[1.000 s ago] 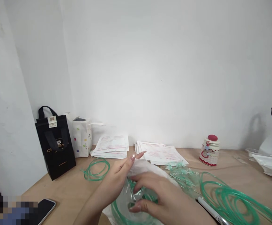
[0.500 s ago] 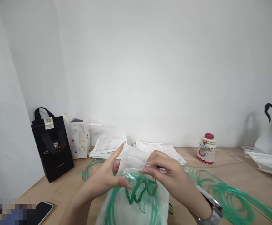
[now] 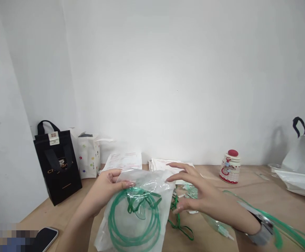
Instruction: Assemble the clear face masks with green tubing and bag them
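Note:
A clear-and-white pouch [image 3: 102, 231] holds coiled green tubing [image 3: 111, 217] and a crumpled dark green strap [image 3: 152, 197]. At its upper left corner, my left hand [image 3: 109, 183] pinches the pouch between thumb and fingers. My right hand [image 3: 194, 189] is open at the pouch's right side, thumb and fingers spread apart; whether a fingertip touches the edge I cannot tell. Beneath the right hand, a loose green strap [image 3: 178, 224] lies on the table beside a clear plastic piece with a pale green connector [image 3: 222, 230].
More green tubing [image 3: 286, 224] lies at the right. Printed white packets [image 3: 124, 160] rest by the wall. A black paper bag [image 3: 59, 175] and a spotted white bag [image 3: 89, 154] stand left, a red-lidded jar [image 3: 230, 168] right. A phone [image 3: 46, 238] lies front left.
My right hand has come off the pouch's top and moved right, its fingers spreading. My left hand has closed on the pouch's corner, and the pouch now lies flatter, uncovering the strap beside it.

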Tool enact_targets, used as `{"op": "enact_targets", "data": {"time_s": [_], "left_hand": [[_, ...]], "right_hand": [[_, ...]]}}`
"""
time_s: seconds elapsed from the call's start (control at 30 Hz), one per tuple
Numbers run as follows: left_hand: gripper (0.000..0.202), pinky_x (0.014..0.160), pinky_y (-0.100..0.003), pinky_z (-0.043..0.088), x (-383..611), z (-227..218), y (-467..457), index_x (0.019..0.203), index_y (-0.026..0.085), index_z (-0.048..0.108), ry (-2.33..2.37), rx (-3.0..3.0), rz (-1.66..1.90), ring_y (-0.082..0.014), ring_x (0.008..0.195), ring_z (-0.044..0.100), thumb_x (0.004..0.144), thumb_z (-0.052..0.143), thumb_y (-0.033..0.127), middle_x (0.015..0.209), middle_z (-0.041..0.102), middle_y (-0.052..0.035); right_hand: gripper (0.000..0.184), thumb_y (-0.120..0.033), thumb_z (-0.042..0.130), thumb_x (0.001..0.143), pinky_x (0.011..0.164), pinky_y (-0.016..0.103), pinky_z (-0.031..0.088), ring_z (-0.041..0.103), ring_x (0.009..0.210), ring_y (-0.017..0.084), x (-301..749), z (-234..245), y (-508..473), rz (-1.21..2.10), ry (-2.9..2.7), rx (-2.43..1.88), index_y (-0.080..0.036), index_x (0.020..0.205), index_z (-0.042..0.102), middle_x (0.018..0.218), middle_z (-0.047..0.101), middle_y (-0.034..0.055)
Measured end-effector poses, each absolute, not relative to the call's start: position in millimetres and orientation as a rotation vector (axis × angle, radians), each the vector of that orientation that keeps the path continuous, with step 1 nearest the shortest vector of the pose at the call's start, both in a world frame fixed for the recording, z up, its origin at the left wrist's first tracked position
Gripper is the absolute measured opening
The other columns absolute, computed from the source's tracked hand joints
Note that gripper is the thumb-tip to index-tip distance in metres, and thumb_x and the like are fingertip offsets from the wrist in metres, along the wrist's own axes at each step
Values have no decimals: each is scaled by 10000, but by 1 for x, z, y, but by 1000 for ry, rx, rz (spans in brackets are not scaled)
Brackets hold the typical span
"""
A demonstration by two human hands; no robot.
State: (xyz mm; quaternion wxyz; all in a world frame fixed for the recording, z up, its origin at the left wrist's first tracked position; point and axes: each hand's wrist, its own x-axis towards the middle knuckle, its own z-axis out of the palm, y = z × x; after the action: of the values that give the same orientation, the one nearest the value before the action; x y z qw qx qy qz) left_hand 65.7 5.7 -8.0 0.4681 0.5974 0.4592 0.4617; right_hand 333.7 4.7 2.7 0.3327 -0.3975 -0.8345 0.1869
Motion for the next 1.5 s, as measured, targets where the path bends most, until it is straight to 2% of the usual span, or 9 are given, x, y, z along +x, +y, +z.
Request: {"op": "enact_targets", "data": {"time_s": [0.13, 0.37, 0.57, 0.77, 0.93, 1.1, 1.27, 1.37, 1.5], "left_hand": [[238, 682, -302, 515, 63, -8, 5, 836, 154, 683, 1089, 1401, 1154, -224, 751, 671, 625, 740, 249, 736, 749, -51], [200, 652, -303, 529, 62, -6, 4, 793, 127, 665, 938, 1224, 1230, -199, 678, 668, 625, 747, 198, 699, 734, -56], [211, 677, -327, 541, 57, -5, 1, 847, 155, 656, 923, 1161, 1282, -195, 674, 678, 662, 725, 228, 718, 732, -46], [194, 625, -289, 544, 61, -4, 2, 789, 139, 663, 919, 1129, 1268, -178, 625, 672, 638, 744, 230, 677, 729, -46], [221, 605, -247, 538, 61, -4, 2, 804, 148, 681, 949, 1198, 1241, -166, 624, 673, 603, 766, 187, 656, 732, -24], [283, 638, -261, 530, 64, -8, 3, 884, 145, 680, 936, 1271, 1208, -188, 689, 674, 616, 759, 187, 714, 742, -51], [323, 657, -249, 503, 78, -14, 5, 972, 165, 671, 743, 1323, 1165, -174, 730, 653, 668, 718, 260, 812, 735, -53], [406, 683, -263, 488, 92, -20, 6, 965, 166, 687, 699, 1414, 1008, -205, 787, 643, 574, 775, 227, 839, 733, -47], [163, 617, -255, 462, 110, -25, 8, 705, 129, 734, 843, 1412, 1126, -184, 651, 628, 605, 742, 257, 671, 725, -34]], "right_hand": [[129, -352, 570, 795, 959, 385, 382, 458, 1151, 219, 319, -5, 9, 429, -2108, -953, -252, 733, 622, 1207, 528, 29], [37, -214, 551, 823, 847, 330, 461, 541, 1032, 196, 313, -10, 9, 212, -2048, -667, -235, 812, 580, 1073, 590, 48], [275, -128, 545, 818, 881, 381, 453, 512, 1081, 212, 309, -15, 13, 4, -2022, -538, -229, 1073, 557, 1143, 574, 78], [315, -30, 516, 794, 814, 404, 450, 555, 962, 216, 305, -14, 12, -207, -1891, -430, -247, 993, 629, 992, 664, 48], [198, -187, 486, 857, 798, 371, 457, 575, 935, 201, 306, -12, 5, 252, -1621, -575, -251, 780, 656, 907, 644, 42], [241, -322, 722, 653, 774, 329, 481, 482, 1142, 244, 297, -10, 6, 813, -1534, -735, -232, 755, 524, 1255, 509, 67], [371, -373, 721, 641, 431, 209, 423, 580, 486, 133, 292, -8, 10, 954, -1267, -801, -215, 866, 473, 587, 660, -11], [340, -363, 703, 665, 408, 205, 437, 602, 479, 143, 296, -6, 12, 815, -1128, -798, -202, 888, 503, 596, 676, 10], [307, -425, 589, 764, 615, 313, 556, 686, 702, 205, 307, 0, 12, 903, -1121, -730, -216, 982, 530, 792, 713, 54]]}}
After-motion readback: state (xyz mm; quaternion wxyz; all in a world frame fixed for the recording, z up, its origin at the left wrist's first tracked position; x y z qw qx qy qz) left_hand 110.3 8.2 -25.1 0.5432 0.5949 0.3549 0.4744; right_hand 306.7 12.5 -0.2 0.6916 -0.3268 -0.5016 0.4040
